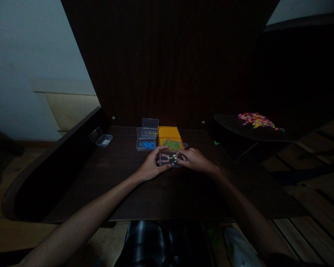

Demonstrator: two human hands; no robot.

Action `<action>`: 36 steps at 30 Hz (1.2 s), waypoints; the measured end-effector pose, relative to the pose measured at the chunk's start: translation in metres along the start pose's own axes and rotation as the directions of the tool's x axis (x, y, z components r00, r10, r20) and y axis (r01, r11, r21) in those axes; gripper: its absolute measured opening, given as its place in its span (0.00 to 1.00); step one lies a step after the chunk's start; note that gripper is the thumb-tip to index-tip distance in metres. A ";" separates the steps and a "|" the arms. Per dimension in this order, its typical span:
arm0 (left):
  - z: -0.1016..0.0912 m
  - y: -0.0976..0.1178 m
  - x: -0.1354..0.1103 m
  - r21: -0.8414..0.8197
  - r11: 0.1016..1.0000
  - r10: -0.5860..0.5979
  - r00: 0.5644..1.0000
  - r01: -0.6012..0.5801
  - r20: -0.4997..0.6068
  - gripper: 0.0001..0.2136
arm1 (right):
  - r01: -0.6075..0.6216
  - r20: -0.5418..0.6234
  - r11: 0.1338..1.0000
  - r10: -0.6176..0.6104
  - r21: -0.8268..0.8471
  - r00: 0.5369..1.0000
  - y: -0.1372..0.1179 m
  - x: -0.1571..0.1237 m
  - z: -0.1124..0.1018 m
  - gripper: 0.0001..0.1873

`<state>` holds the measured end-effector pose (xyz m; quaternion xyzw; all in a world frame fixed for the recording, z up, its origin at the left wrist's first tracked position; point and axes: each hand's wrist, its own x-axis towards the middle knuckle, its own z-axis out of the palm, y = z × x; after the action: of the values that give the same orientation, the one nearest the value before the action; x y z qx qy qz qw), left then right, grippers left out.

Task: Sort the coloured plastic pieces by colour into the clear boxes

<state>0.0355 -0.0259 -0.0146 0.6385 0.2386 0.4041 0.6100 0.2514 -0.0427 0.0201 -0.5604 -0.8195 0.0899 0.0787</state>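
Observation:
Both my hands meet on a small clear plastic box (pixel 170 159) with pale beads in it, on the dark wooden table (pixel 133 185). My left hand (pixel 153 165) grips the box's left end, thumb on top and fingers curled round it. At the box's right end my right hand (pixel 194 160) pinches with its fingers bent. Just behind the box stands a clear box of green beads (pixel 172 144).
A clear box with blue beads (pixel 146 145), a box with yellow beads (pixel 149 132) and an orange box (pixel 169 132) stand further back. An open empty box (pixel 101 138) lies on the left ledge. A heap of coloured beads (pixel 256 120) sits on the right shelf.

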 end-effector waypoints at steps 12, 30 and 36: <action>-0.010 0.003 0.005 -0.003 1.000 -0.022 0.997 0.022 -0.071 0.29 | 0.056 -0.266 0.982 -0.006 0.181 0.964 -0.002 -0.005 -0.005 0.14; -0.030 0.004 0.013 0.064 0.998 0.042 0.975 -0.029 -0.216 0.29 | 0.064 0.066 0.998 -0.064 0.009 0.996 -0.008 0.002 0.011 0.10; -0.029 0.006 0.012 0.082 0.996 0.041 0.978 -0.025 -0.204 0.29 | 0.082 0.011 0.994 -0.083 0.070 0.996 -0.003 0.002 0.011 0.08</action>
<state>0.0175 0.0000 -0.0085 0.6209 0.3054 0.4681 0.5497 0.2456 -0.0423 0.0096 -0.5222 -0.8390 0.1189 0.0960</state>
